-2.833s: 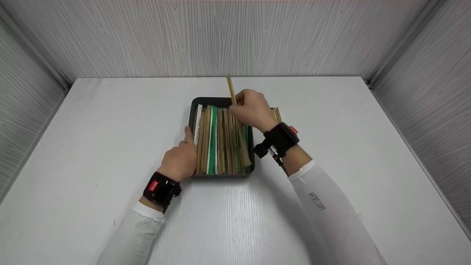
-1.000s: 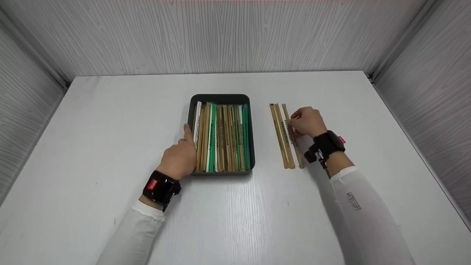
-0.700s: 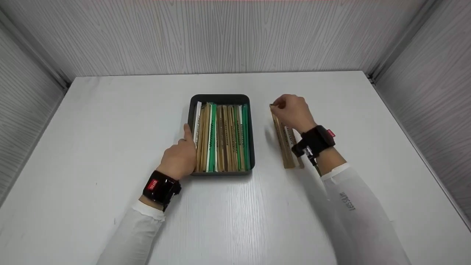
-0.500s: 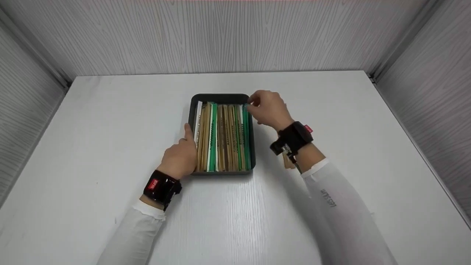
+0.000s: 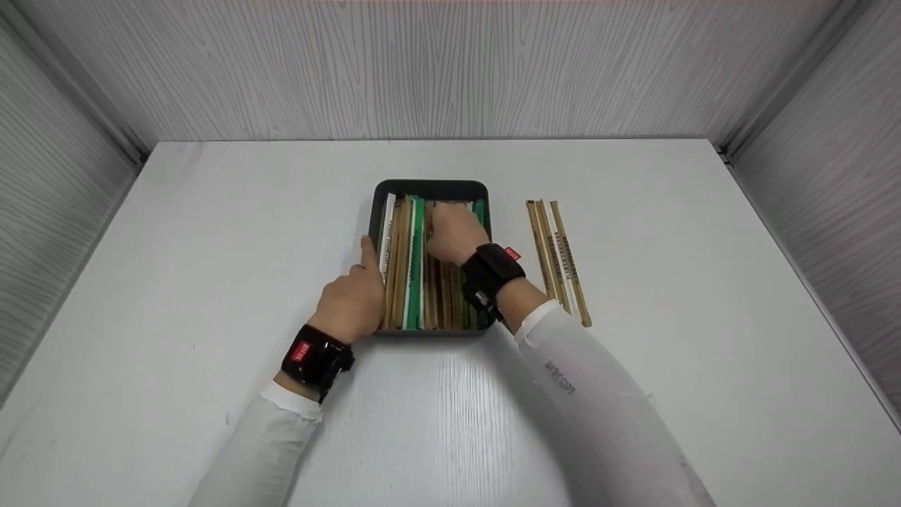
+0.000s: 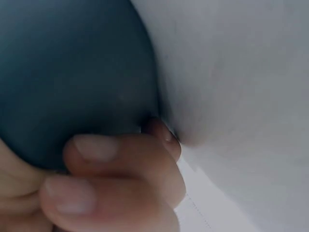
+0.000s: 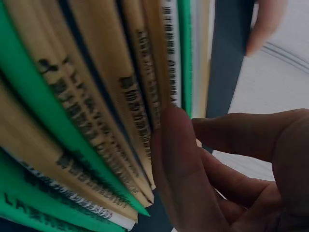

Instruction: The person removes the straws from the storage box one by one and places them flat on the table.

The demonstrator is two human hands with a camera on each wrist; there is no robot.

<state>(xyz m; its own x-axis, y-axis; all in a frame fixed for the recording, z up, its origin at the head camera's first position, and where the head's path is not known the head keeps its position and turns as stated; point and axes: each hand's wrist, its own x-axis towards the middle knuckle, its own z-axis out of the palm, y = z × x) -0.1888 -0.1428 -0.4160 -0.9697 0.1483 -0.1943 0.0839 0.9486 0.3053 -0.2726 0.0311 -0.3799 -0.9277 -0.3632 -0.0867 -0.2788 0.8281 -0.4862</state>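
In the head view, slim paper-wrapped sticks (image 5: pixel 414 274) in brown, green and white stand packed side by side in a dark grey box (image 5: pixel 431 189). My left hand (image 5: pixel 348 303) holds the box at its left side near the front, index finger along the rim; its curled fingers press the dark wall in the left wrist view. My right hand (image 5: pixel 454 232) reaches down over the sticks near the back. In the right wrist view its fingertips (image 7: pixel 176 125) meet the end of a brown stick (image 7: pixel 161 58); I cannot tell whether they pinch it.
Right of the box, several brown and white wrapped sticks (image 5: pixel 559 260) lie side by side on the white table (image 5: pixel 669 282), partly behind my right forearm. A grey wood-grain wall (image 5: pixel 436 70) rises behind the table, with side walls left and right.
My right hand moved a stick from the box to the row on the right, let go, then came back left over the box, now lower among the sticks. The left hand stayed put.
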